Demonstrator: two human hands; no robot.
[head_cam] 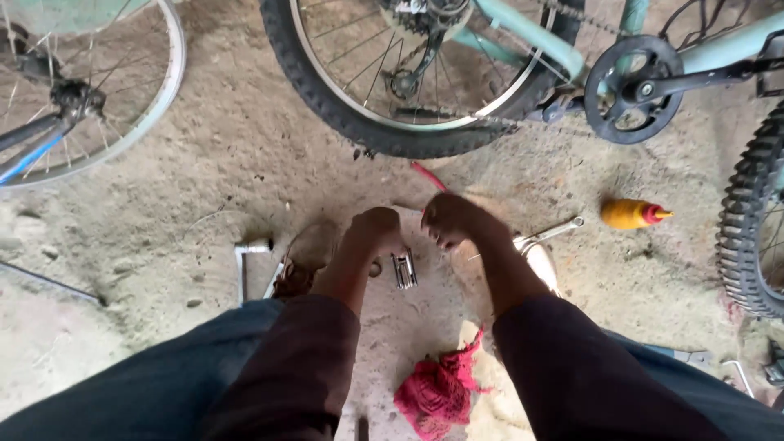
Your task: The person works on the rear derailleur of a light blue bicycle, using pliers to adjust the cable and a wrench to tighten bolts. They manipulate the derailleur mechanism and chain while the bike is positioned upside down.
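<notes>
Far left, a bare wheel [82,90] stands clear of the hands. On the dirt floor [229,155] a socket wrench [242,261] lies left of the left hand [374,233], which is curled shut; whether it holds anything I cannot tell. Just right of it lies a small multi-tool [403,269], untouched. The right hand [449,219] is loosely curled, its grip hidden from view. A spanner [551,233] and orange bottle [633,214] lie farther right. Small parts could sink into the loose dirt; the red rag [437,392] near the knees might snag.
</notes>
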